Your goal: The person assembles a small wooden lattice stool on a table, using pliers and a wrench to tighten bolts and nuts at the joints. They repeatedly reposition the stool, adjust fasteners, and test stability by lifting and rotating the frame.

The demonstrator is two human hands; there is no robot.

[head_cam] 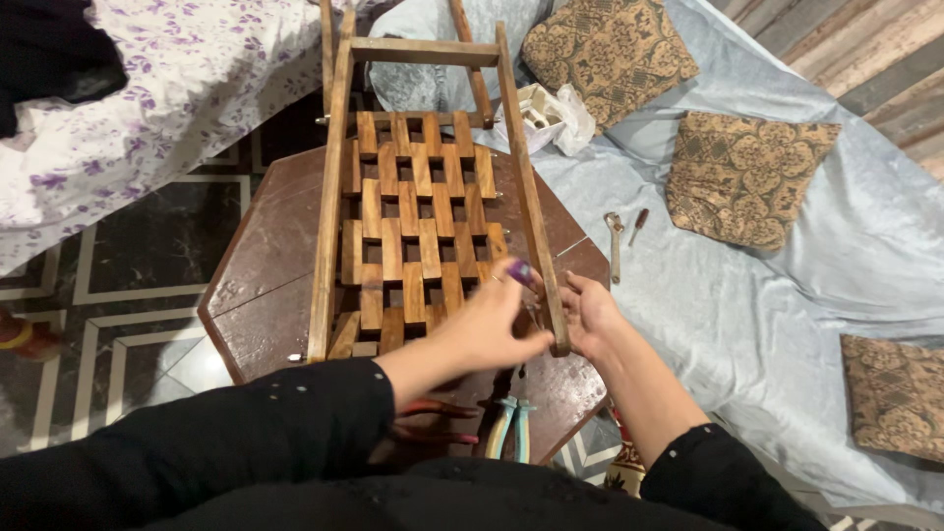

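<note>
Down below me a pale blue sheet [787,295] covers the right side, with patterned brown cushions [742,177] lying on it. A white cloth with purple flowers [167,108] lies at the top left. Between them stands a dark brown table [265,265] on a tiled floor [118,295].

On the table lies a wooden frame with woven wood blocks [413,216]. It takes up most of the tabletop.

My left hand [487,324] reaches across the frame to its right rail. Its fingers are curled tight around a screwdriver with a purple handle [521,273], right beside the rail. My left arm hides the near end of the frame. My right hand [590,313] touches the same rail from the other side, fingers bent against the wood.

Near my body on the table lie pliers with light blue handles [509,428] and a tool with red handles [438,421], partly under my arm. A wrench [616,246] and a small screwdriver [638,226] lie on the sheet, well apart from my hands. A white plastic bag [556,118] sits by the frame's far end.
</note>
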